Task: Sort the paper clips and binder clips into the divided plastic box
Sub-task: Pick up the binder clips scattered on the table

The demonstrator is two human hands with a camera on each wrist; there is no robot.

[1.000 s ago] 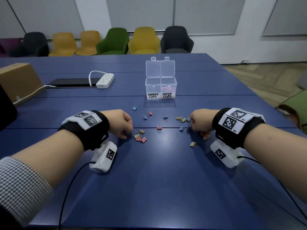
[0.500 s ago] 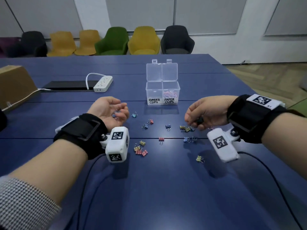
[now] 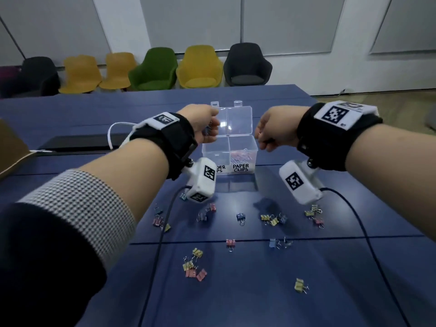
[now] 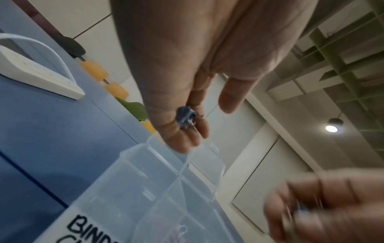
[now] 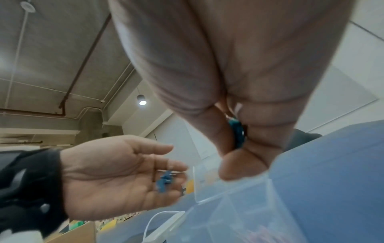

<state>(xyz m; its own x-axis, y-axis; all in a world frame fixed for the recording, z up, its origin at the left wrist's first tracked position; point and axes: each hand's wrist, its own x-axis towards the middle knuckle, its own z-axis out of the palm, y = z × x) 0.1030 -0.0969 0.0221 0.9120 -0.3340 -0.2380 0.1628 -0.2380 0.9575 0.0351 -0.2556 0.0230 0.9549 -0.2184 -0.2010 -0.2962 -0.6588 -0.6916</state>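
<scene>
The clear divided box (image 3: 253,147) stands mid-table with its lid (image 3: 236,121) upright. Its right cell, labelled PAPER CLIPS, holds pink paper clips (image 3: 240,157); the BINDER CLIPS cell looks empty. My left hand (image 3: 207,131) hovers over the box's left side, its curled fingers holding a blue binder clip (image 4: 185,120), thumb apart. My right hand (image 3: 269,135) hangs over the right side and pinches a dark blue binder clip (image 5: 238,133). Several coloured binder clips (image 3: 240,217) lie scattered on the blue table (image 3: 259,303) nearer me.
A cardboard box (image 3: 11,149) sits at the left edge, with a black panel (image 3: 70,142) and a white power strip cable (image 3: 111,135) behind my left wrist. Both wrist cameras' black cables (image 3: 162,232) trail across the table. Chairs (image 3: 200,67) line the far wall.
Both hands have risen from among the scattered clips, each with a binder clip, and moved forward to hover over the open box.
</scene>
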